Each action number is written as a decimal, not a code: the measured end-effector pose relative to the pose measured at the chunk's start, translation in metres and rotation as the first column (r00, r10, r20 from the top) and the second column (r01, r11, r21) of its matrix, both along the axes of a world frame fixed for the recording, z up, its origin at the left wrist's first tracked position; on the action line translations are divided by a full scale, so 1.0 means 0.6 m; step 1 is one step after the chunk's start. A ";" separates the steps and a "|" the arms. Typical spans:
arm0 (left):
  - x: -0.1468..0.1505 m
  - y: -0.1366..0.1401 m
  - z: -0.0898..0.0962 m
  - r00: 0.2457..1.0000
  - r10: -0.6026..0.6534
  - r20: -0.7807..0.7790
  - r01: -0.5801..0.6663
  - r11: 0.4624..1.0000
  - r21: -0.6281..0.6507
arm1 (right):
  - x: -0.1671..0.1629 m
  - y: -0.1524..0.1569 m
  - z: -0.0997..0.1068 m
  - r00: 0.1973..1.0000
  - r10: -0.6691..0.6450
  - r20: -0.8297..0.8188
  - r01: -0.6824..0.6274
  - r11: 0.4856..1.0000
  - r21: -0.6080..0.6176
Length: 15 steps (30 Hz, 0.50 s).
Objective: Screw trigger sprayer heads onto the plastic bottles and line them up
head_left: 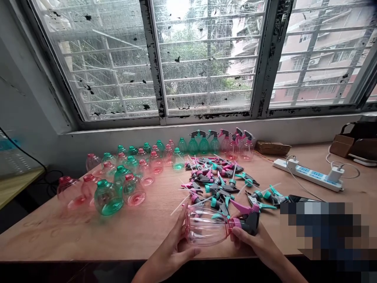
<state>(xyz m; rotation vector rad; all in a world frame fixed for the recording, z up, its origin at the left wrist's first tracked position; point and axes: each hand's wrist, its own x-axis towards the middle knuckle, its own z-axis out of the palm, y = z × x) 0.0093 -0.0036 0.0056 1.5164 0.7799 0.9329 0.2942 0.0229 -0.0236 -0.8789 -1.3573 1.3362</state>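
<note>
- A clear pink bottle (207, 228) lies on its side in mid-hold, on the near side of the pile of loose spray heads (227, 188), which serves as my landmark.
- Its long axis runs crosswise before the pile, base leftward, neck rightward, directly between the fingers of both hands.
- At the neck sits a pink-and-black spray head (251, 221), in line with the bottle; how tight it is, I cannot tell from here.
- I have the left hand (171, 251) curled around the base end, fingers on the far side, thumb low on the near side.
- My right hand (259, 241) is nearer the join, thumb and fingers pinching the collar where spray head meets neck.
- Left of the pile, open-necked pink and green bottles (108, 198) stand in loose rows.
- Behind the pile, bottles fitted with spray heads (204, 144) line up below the window.
- Right of the pile lies a white power strip (309, 173), two plugs in it.
</note>
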 end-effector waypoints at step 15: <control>0.001 0.004 0.005 0.999 -0.024 0.028 0.024 1.000 -0.005 | -0.001 0.001 -0.002 0.999 0.000 -0.035 0.001 1.000 0.007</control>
